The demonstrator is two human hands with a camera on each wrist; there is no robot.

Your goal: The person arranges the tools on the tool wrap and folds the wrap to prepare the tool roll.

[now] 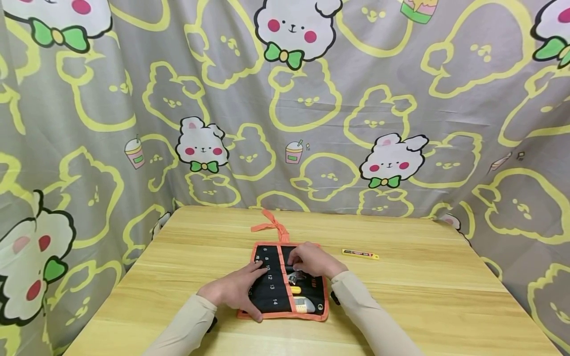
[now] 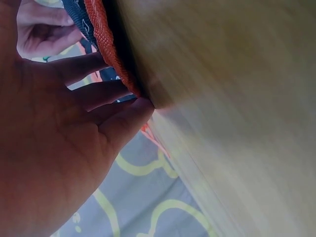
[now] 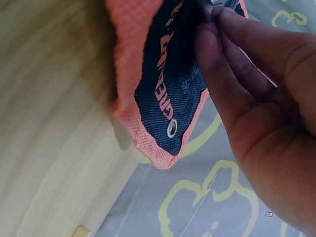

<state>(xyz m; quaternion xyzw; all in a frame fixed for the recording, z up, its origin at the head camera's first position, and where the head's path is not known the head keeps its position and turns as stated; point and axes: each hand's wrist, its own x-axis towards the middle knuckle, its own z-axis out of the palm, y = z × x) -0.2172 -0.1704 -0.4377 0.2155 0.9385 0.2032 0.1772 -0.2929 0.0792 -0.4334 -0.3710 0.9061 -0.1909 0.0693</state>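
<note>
A black tool pouch (image 1: 307,282) with orange edging lies unfolded on the table, its left half marked with sizes such as 8, 10 and 14. My left hand (image 1: 236,289) rests on that half with its fingers spread, thumb at the near edge. Over the right half, my right hand (image 1: 313,259) pinches a dark ribbed tool (image 1: 289,268) at a pocket; the fingers partly hide it. A small grey part (image 3: 213,10) shows at these fingertips in the right wrist view. Below it in the pockets sit a metal-headed tool (image 1: 292,279), a yellow handle (image 1: 295,289) and a utility knife (image 1: 305,304).
A slim yellow case (image 1: 359,254) with a dark label lies on the wooden table (image 1: 423,277), right of the pouch. Orange ties (image 1: 277,225) extend from the pouch's far edge. A patterned grey curtain (image 1: 320,133) hangs behind the table and at its sides.
</note>
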